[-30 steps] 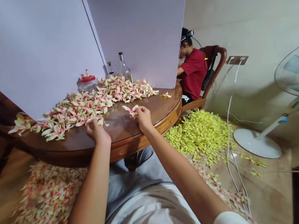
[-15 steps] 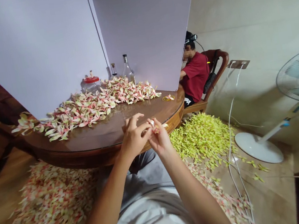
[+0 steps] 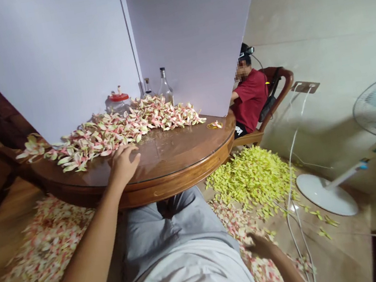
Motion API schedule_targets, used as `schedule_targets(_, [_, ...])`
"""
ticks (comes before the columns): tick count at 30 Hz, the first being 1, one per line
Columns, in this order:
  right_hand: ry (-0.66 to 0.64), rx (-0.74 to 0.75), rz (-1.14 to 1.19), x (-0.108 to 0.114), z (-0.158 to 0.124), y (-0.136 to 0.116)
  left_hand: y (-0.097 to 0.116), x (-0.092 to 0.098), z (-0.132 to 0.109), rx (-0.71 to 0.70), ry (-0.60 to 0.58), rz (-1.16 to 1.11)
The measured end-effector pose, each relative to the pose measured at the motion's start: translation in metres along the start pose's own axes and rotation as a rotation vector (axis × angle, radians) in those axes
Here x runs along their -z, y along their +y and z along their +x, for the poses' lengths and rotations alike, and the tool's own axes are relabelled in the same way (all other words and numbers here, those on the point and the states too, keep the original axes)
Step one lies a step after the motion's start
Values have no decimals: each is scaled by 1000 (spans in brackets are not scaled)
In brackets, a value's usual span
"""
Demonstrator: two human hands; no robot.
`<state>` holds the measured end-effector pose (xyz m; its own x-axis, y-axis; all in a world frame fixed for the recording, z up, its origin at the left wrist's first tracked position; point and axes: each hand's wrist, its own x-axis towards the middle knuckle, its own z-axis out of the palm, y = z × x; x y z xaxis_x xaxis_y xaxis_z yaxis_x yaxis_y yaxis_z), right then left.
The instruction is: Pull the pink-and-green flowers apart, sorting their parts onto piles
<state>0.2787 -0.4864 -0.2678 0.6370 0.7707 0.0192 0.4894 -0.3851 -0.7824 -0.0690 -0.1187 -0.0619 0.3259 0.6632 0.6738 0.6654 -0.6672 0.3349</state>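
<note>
My left hand [image 3: 124, 165] reaches over the table edge to the front of a heap of pink-and-white flowers [image 3: 110, 131] with greenish petals. Its thumb stands apart from the fingers, and the fingertips are partly hidden against the flowers. Low on my right side, my right hand [image 3: 262, 247] hangs over a pile of pink-and-white petals [image 3: 235, 217] on the floor. That hand is somewhat dark, with its fingers apart and nothing visible in them.
On the round wooden table [image 3: 189, 146] stand a red-lidded jar [image 3: 119, 103], glass bottles [image 3: 165, 88] and white panels [image 3: 185, 40]. Yellow-green pieces [image 3: 255, 178] cover the floor at right, near cables [image 3: 292, 229] and a fan [image 3: 326, 192]. A person in red [image 3: 251, 101] sits beyond.
My hands, together before me over the table edge with a flower, have parted. The left went to the flower heap; the right dropped down to the floor pile. The view shifted slightly.
</note>
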Motion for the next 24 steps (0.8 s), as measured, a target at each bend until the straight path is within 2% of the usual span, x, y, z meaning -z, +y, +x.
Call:
schedule_targets(2, [-60,-22,-48,1,0,20,-22,5,5,64,20,58])
schedule_targets(4, [-103,-18,-46,-2,14,25,-36,9,10,110,11,109])
schedule_targets(7, [-125,50,-13,-15,46,4,-46,7,22,121,-42,152])
schedule_targets(10, [-122,155,51,-33,65,-36,-45,-4,35,72,-101,160])
schedule_targets(13, [-145,254,144,-54,61,-75,-42,-17,48,33,-140,154])
schedule_targets(16, [-182,316,248,-71,44,-100,-44,-21,59,18,-171,127])
schedule_targets(19, [-205,309,335,-77,31,-108,-50,-16,67,15,-184,71])
schedule_targets(24, [-207,210,445,-65,35,-99,-57,0,73,98,-103,-37])
